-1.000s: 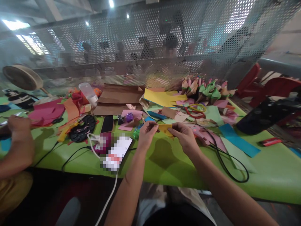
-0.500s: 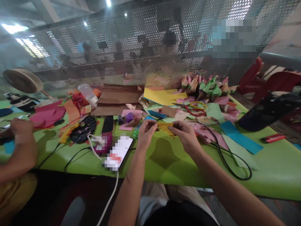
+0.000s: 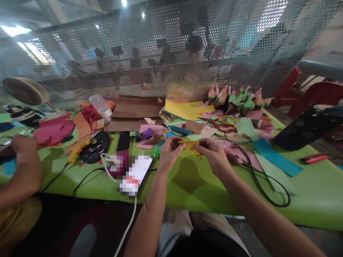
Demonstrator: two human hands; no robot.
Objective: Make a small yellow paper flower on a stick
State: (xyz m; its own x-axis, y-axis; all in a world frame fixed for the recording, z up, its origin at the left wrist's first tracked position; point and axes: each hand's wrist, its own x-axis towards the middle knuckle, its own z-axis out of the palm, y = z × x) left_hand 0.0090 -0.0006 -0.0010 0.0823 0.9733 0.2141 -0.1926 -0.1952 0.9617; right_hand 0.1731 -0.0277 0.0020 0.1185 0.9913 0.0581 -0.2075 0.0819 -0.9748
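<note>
A small folded piece of yellow paper (image 3: pixel 190 146) is held above the green tabletop (image 3: pixel 187 196), stretched between my two hands. My left hand (image 3: pixel 171 151) pinches its left end with thumb and fingers. At the right end, my right hand (image 3: pixel 210 152) grips the paper between thumb and curled fingers. Just behind my hands lie paper scraps and a blue strip (image 3: pixel 180 130). Scissors with red and yellow handles (image 3: pixel 226 124) rest among the scraps. Green crinkled wrap (image 3: pixel 156 152) sits left of my left hand.
A phone (image 3: pixel 136 175) with a white cable lies left of my forearm, by a purple power bank (image 3: pixel 118 165). Folded paper flowers (image 3: pixel 241 98) stand at the back right. A black cable (image 3: pixel 257 185) loops at right, near a dark bottle (image 3: pixel 305 128). Another person's hand (image 3: pixel 25 150) works at far left.
My left fingers have shifted slightly along the yellow paper, which now shows more of its face between my hands. Both hands keep their grip, and the view has moved slightly.
</note>
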